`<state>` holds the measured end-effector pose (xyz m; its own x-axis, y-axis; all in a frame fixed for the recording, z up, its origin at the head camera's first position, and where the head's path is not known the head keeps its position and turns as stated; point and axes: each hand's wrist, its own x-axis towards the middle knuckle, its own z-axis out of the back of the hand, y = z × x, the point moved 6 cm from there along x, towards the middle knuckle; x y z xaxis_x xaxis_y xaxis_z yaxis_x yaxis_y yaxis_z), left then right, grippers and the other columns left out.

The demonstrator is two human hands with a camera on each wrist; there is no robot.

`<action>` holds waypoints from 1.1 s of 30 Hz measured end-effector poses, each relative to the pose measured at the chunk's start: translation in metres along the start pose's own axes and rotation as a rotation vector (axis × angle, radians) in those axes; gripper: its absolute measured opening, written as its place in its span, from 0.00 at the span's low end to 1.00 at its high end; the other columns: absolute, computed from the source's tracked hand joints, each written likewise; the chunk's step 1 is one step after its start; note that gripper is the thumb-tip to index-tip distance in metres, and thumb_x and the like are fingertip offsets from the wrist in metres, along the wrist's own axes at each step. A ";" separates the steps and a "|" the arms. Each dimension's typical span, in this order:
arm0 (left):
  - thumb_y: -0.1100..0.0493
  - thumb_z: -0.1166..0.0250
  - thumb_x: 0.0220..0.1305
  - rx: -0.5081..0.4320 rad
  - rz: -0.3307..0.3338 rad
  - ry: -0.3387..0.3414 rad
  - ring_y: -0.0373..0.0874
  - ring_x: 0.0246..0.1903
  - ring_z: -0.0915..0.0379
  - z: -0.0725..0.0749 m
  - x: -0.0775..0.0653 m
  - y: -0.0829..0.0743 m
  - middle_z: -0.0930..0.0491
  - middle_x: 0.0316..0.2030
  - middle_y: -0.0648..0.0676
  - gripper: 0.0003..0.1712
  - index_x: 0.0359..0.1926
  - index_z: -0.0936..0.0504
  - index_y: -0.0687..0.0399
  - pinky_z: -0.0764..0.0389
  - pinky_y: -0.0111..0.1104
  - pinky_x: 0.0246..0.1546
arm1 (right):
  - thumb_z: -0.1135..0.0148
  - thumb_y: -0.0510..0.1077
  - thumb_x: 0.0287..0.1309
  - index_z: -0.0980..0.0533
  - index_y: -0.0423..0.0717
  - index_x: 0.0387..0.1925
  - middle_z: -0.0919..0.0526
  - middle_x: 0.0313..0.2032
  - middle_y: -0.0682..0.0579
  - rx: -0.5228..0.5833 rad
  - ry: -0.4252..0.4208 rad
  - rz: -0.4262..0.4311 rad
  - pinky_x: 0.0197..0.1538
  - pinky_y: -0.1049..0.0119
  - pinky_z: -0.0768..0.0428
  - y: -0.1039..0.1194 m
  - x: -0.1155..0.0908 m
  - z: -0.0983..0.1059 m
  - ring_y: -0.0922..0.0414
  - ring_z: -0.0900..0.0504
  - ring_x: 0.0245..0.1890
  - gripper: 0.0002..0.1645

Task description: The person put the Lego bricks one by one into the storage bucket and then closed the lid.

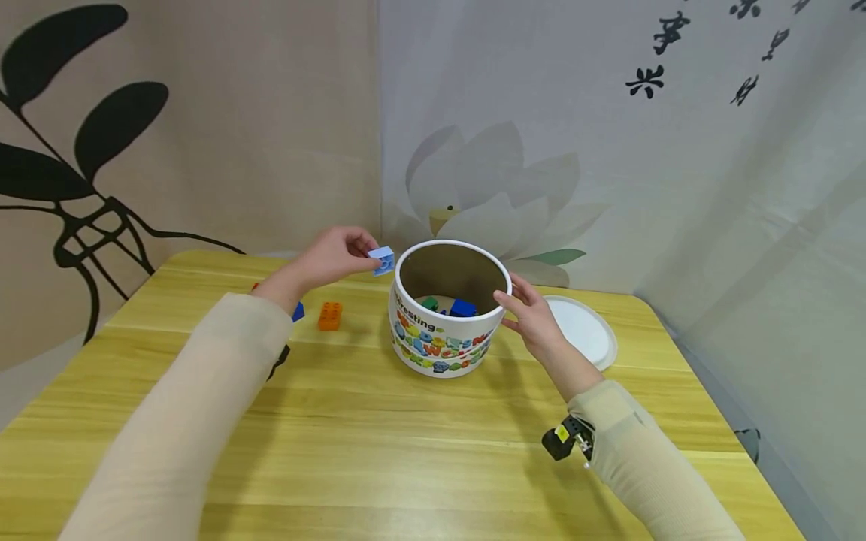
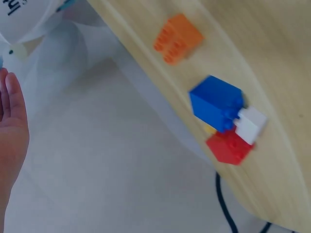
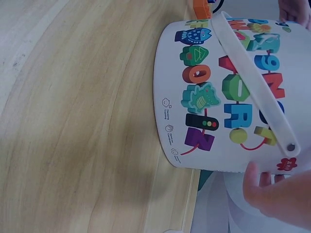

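A light blue building block [image 1: 382, 260] is pinched in my left hand [image 1: 338, 252], held just left of the round bucket's rim. The white bucket [image 1: 433, 342], printed with colourful letters and pictures, stands upright with its top uncovered. Inside it lie a blue block [image 1: 463, 308] and a green block [image 1: 430, 303]. My right hand [image 1: 531, 312] grips the bucket's right rim, thumb over the edge. In the right wrist view the bucket's white handle [image 3: 257, 82] hangs down across its side.
An orange block [image 1: 330, 316] sits on the table left of the bucket. Beyond it in the left wrist view are a blue block [image 2: 216, 103], a white block [image 2: 250, 125] and a red block [image 2: 229, 146]. A white round lid [image 1: 582, 330] lies at the right.
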<state>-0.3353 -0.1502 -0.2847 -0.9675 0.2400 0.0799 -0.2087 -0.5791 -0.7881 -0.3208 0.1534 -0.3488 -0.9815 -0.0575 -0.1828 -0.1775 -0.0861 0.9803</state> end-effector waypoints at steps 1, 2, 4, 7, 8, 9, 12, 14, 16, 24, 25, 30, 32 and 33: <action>0.58 0.35 0.58 -0.009 -0.006 0.000 0.47 0.37 0.29 -0.002 0.002 -0.003 0.23 0.37 0.57 0.13 0.41 0.22 0.62 0.26 0.29 0.39 | 0.46 0.43 0.64 0.47 0.51 0.71 0.41 0.69 0.44 -0.002 -0.001 -0.001 0.64 0.46 0.35 0.000 0.000 0.000 0.48 0.39 0.66 0.36; 0.59 0.34 0.57 -0.019 -0.011 -0.001 0.47 0.37 0.29 -0.004 0.003 -0.006 0.23 0.37 0.57 0.13 0.41 0.22 0.62 0.26 0.29 0.39 | 0.46 0.43 0.64 0.47 0.52 0.71 0.41 0.69 0.45 -0.003 -0.001 0.000 0.64 0.46 0.35 0.000 0.000 0.000 0.48 0.39 0.66 0.37; 0.59 0.34 0.57 -0.031 -0.020 0.007 0.48 0.37 0.29 -0.009 0.005 -0.013 0.24 0.37 0.57 0.12 0.40 0.22 0.62 0.26 0.30 0.40 | 0.47 0.43 0.64 0.48 0.51 0.71 0.42 0.69 0.44 -0.007 0.003 0.001 0.65 0.46 0.35 0.000 0.000 -0.001 0.47 0.39 0.67 0.37; 0.60 0.34 0.57 -0.048 -0.033 0.024 0.48 0.38 0.29 -0.018 0.008 -0.022 0.24 0.37 0.57 0.12 0.40 0.22 0.62 0.25 0.31 0.41 | 0.47 0.43 0.65 0.47 0.51 0.71 0.42 0.69 0.44 0.000 0.001 0.001 0.64 0.46 0.35 0.001 0.000 -0.001 0.47 0.39 0.67 0.36; 0.60 0.34 0.57 -0.050 -0.037 0.032 0.48 0.38 0.29 -0.021 0.009 -0.025 0.24 0.38 0.57 0.12 0.40 0.22 0.61 0.25 0.31 0.42 | 0.47 0.42 0.65 0.47 0.51 0.71 0.42 0.69 0.44 0.000 0.001 0.001 0.64 0.46 0.35 0.001 0.000 -0.001 0.47 0.39 0.67 0.36; 0.60 0.34 0.57 -0.052 -0.039 0.039 0.48 0.39 0.29 -0.024 0.010 -0.028 0.23 0.38 0.57 0.12 0.41 0.22 0.61 0.25 0.32 0.43 | 0.47 0.42 0.65 0.47 0.51 0.71 0.42 0.69 0.44 -0.002 0.000 0.000 0.64 0.46 0.35 0.001 0.000 -0.001 0.47 0.39 0.66 0.36; 0.60 0.34 0.57 -0.049 -0.054 0.058 0.49 0.40 0.28 -0.032 0.012 -0.037 0.23 0.39 0.58 0.13 0.41 0.23 0.61 0.24 0.33 0.45 | 0.47 0.42 0.65 0.47 0.51 0.71 0.41 0.69 0.45 0.002 -0.006 -0.004 0.64 0.46 0.34 0.000 0.000 -0.001 0.48 0.38 0.66 0.36; 0.59 0.35 0.57 -0.044 -0.063 0.067 0.49 0.40 0.28 -0.037 0.013 -0.041 0.23 0.40 0.58 0.13 0.41 0.23 0.61 0.23 0.34 0.45 | 0.47 0.43 0.65 0.47 0.51 0.71 0.41 0.69 0.45 -0.001 -0.007 -0.006 0.64 0.46 0.35 0.000 0.000 -0.001 0.48 0.38 0.66 0.36; 0.60 0.35 0.57 -0.039 -0.077 0.075 0.49 0.40 0.28 -0.042 0.014 -0.045 0.23 0.40 0.58 0.13 0.41 0.23 0.61 0.23 0.34 0.45 | 0.47 0.43 0.65 0.47 0.51 0.71 0.41 0.69 0.45 0.000 -0.007 -0.005 0.64 0.46 0.35 0.000 0.000 -0.002 0.48 0.38 0.66 0.36; 0.60 0.33 0.56 -0.032 -0.094 0.084 0.49 0.40 0.27 -0.052 0.018 -0.050 0.22 0.40 0.58 0.13 0.41 0.23 0.61 0.22 0.34 0.45 | 0.48 0.43 0.65 0.47 0.51 0.71 0.41 0.69 0.45 0.000 0.000 -0.003 0.64 0.47 0.34 0.000 -0.001 -0.003 0.48 0.38 0.65 0.36; 0.60 0.33 0.56 -0.032 -0.092 0.086 0.49 0.40 0.27 -0.053 0.018 -0.050 0.22 0.40 0.58 0.13 0.41 0.23 0.61 0.22 0.34 0.45 | 0.47 0.43 0.65 0.47 0.51 0.71 0.41 0.69 0.45 0.002 0.000 -0.003 0.64 0.47 0.34 0.000 -0.001 -0.003 0.48 0.38 0.65 0.36; 0.58 0.32 0.56 -0.032 -0.100 0.105 0.48 0.41 0.26 -0.056 0.020 -0.049 0.21 0.40 0.57 0.15 0.42 0.22 0.60 0.23 0.35 0.47 | 0.47 0.43 0.65 0.47 0.51 0.71 0.41 0.69 0.45 0.004 -0.003 -0.007 0.64 0.47 0.34 0.000 -0.002 -0.003 0.48 0.38 0.66 0.36; 0.57 0.33 0.56 -0.044 -0.112 0.106 0.48 0.42 0.25 -0.055 0.020 -0.050 0.21 0.41 0.57 0.15 0.43 0.22 0.60 0.23 0.35 0.47 | 0.47 0.43 0.65 0.47 0.52 0.71 0.42 0.69 0.45 0.004 -0.003 -0.007 0.64 0.47 0.34 0.000 -0.001 -0.003 0.48 0.39 0.66 0.36; 0.57 0.33 0.56 -0.054 -0.118 0.102 0.48 0.42 0.25 -0.054 0.020 -0.050 0.21 0.41 0.57 0.16 0.43 0.22 0.61 0.23 0.35 0.47 | 0.47 0.43 0.65 0.47 0.52 0.71 0.42 0.69 0.45 0.002 -0.004 -0.006 0.64 0.47 0.34 0.001 -0.001 -0.003 0.48 0.39 0.66 0.36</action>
<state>-0.3364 -0.0743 -0.2768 -0.9166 0.3834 0.1134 -0.3094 -0.5005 -0.8085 -0.3194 0.1507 -0.3481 -0.9807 -0.0528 -0.1881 -0.1833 -0.0842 0.9795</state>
